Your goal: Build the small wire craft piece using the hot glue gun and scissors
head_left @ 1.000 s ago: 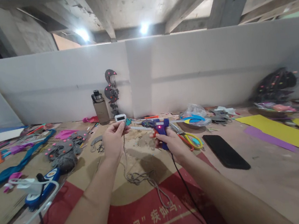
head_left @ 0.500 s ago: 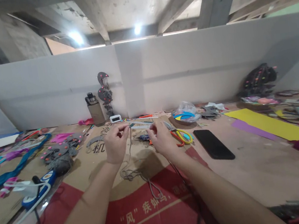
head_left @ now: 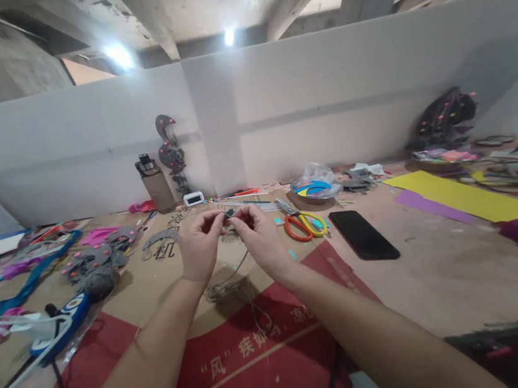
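My left hand [head_left: 200,245] and my right hand [head_left: 261,238] meet over the cardboard, thumbs and fingertips pinched together. Between the fingertips shows a small dark piece [head_left: 228,213], too small to name, gripped by the left hand. A grey yarn [head_left: 240,266] runs from under the fingers of my right hand down to a loose tangle on the cardboard sheet [head_left: 159,309]. The fingers partly hide where yarn and dark piece come together. Just right of my right hand lie scissors [head_left: 311,224] with yellow and orange handles.
A black phone [head_left: 364,235] lies to the right, near yellow paper [head_left: 464,192]. Behind stand a bottle [head_left: 157,187], a small white clock-like device [head_left: 193,199] and a bowl [head_left: 317,199]. A grey yarn ball [head_left: 100,283] and a blue power strip [head_left: 61,327] are at left.
My right hand has moved left to meet my left hand at the small dark piece. The yarn now trails from below my right hand. The camera view has shifted slightly.
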Demonstrator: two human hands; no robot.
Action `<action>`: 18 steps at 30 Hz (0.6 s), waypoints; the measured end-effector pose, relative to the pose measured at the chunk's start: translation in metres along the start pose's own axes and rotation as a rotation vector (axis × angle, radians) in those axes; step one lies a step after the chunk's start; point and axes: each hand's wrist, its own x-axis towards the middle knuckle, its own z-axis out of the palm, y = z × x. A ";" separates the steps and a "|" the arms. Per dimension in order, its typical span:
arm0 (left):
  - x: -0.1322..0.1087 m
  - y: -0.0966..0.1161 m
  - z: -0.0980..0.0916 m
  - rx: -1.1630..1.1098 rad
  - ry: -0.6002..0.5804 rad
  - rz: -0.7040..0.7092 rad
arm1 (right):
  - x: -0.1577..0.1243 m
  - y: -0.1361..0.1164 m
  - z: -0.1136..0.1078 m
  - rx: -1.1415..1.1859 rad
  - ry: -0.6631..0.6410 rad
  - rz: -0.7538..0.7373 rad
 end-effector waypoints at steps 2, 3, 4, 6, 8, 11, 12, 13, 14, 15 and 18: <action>0.001 0.000 0.003 -0.116 -0.037 -0.078 | 0.000 0.000 -0.003 -0.054 0.012 -0.036; 0.001 -0.001 0.004 -0.162 -0.055 -0.106 | 0.000 0.000 -0.004 -0.086 0.016 -0.045; 0.001 -0.002 0.005 -0.204 -0.068 -0.132 | 0.000 0.001 -0.006 -0.121 0.016 -0.052; 0.002 -0.004 0.007 -0.288 -0.087 -0.196 | 0.000 0.002 -0.009 -0.188 0.020 -0.067; 0.002 -0.005 0.008 -0.361 -0.101 -0.261 | 0.000 0.002 -0.011 -0.239 0.022 -0.087; 0.002 -0.005 0.009 -0.421 -0.119 -0.312 | 0.000 0.003 -0.014 -0.305 0.038 -0.127; 0.002 -0.004 0.009 -0.426 -0.126 -0.316 | 0.000 0.003 -0.015 -0.323 0.047 -0.137; 0.002 -0.004 0.009 -0.424 -0.133 -0.315 | 0.000 0.002 -0.016 -0.338 0.053 -0.143; 0.002 -0.004 0.009 -0.416 -0.138 -0.311 | 0.001 0.002 -0.016 -0.348 0.054 -0.145; 0.001 -0.003 0.009 -0.406 -0.140 -0.307 | 0.001 0.002 -0.016 -0.354 0.052 -0.144; 0.001 -0.003 0.010 -0.381 -0.142 -0.295 | 0.001 0.003 -0.015 -0.367 0.043 -0.143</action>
